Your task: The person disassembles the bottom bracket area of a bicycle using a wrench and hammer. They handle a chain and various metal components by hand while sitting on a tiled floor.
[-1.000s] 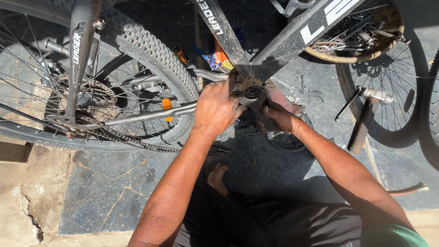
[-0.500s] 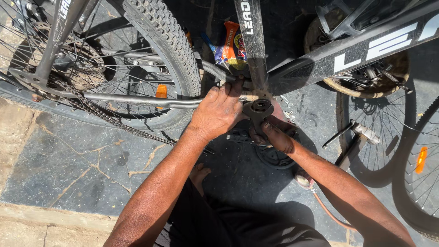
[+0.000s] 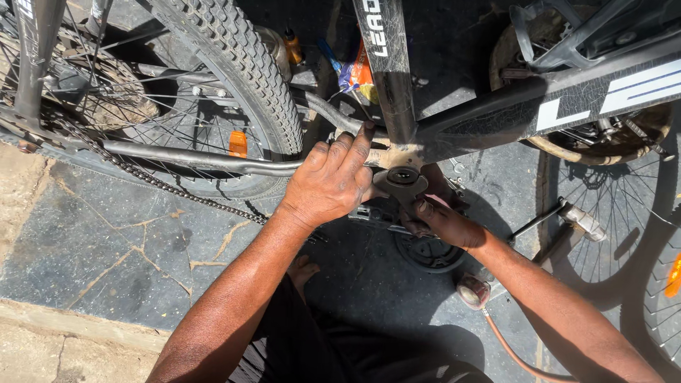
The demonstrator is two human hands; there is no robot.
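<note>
Head view: compared with half a second ago, the black tubular bicycle frame (image 3: 496, 117) is seen closer and a little more from the side, and the round metal bottom-bracket fitting (image 3: 402, 176) at the junction of the tubes is now shown more plainly. The left hand (image 3: 330, 184) has been kept on the junction and the right hand (image 3: 441, 216) has stayed below it — so the work appears to be held at the same spot, with the grip settled rather than released.

The fingers (image 3: 351, 150) of the left hand are curled narrowly, laid over the grey chainstay tube (image 3: 206, 157) where it meets the junction, the tips touching the pale scuffed patch beside the fitting. The right hand is tucked under the fitting, its thumb (image 3: 428, 210) pressed up against a dark flat metal piece just beneath the round opening; whether the rest of its fingers are closed around anything cannot be told, since they are hidden.

Just left of the left hand, the knobby black rear tyre (image 3: 245, 64) is seen, and a rusty chain (image 3: 163, 186) hangs slack below the tube — above the cracked grey stone floor (image 3: 106, 248).
</note>
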